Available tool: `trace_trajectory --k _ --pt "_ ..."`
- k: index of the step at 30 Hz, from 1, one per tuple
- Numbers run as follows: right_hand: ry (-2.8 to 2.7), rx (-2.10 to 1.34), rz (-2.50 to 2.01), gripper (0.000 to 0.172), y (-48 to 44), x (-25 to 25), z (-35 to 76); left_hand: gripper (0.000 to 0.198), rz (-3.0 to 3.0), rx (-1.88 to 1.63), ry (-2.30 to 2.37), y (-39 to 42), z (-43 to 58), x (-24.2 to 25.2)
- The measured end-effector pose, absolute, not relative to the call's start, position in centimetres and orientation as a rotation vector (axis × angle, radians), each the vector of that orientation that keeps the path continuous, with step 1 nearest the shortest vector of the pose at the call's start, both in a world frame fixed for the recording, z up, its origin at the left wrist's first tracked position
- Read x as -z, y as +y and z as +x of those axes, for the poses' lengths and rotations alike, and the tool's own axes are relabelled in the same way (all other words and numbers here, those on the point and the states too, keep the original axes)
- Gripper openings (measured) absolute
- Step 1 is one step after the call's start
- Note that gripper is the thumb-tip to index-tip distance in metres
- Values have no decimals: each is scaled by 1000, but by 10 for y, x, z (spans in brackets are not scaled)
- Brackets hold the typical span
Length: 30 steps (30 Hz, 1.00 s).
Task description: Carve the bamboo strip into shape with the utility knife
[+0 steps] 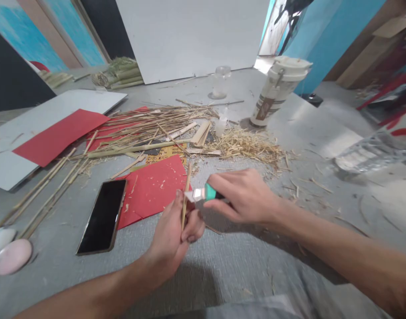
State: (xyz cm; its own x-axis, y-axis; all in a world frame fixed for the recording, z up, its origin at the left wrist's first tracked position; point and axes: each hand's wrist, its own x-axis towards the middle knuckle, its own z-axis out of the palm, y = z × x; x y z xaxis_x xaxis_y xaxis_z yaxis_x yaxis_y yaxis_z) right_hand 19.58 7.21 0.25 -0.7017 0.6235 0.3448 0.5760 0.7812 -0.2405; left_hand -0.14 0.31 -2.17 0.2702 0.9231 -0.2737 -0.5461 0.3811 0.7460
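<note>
A thin, pale bamboo strip is pinched upright in the closed left hand, its long axis pointing away toward the straw heap. A green-handled knife is gripped in the closed right hand, its metal blade touching the strip above the grey floor.

Cutter: most of handle hidden inside right hand; tip washed out by glare, blade can't be made out. Stick: lower part hidden behind left hand fingers. Clear bottle at right is blurred and cut off by pic edge. Pink thing at left edge is partly cut off, can't ID. Yellow card is mostly under straw; print too small to read. The 2 forearms run off the bottom edge.
</note>
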Motion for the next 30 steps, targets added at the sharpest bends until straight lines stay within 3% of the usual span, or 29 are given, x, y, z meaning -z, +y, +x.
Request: trace_trajectory --k 4,11,16,19,24,26,30 --pt "-2673 -174 -858 63 63 -2 185 57 591 -1053 836 1 1 18" --pt "-2591 121 -839 63 69 -1 189 53 711 -1083 848 -4 -3 19" --pt "-2129 115 -1422 52 106 -5 221 54 716 -981 791 -20 -1 25" --pt "-1836 -208 -1459 54 123 -5 238 52 597 -872 536 -21 -1 25" --pt "-1544 -1329 -979 44 105 3 215 41 355 -726 255 -7 -7 21" --pt "-1561 -1428 -862 38 91 4 201 38 332 -695 232 -6 -8 20" --pt "-1709 -1296 -792 23 76 -5 188 44 348 -597 260 -10 -7 21"
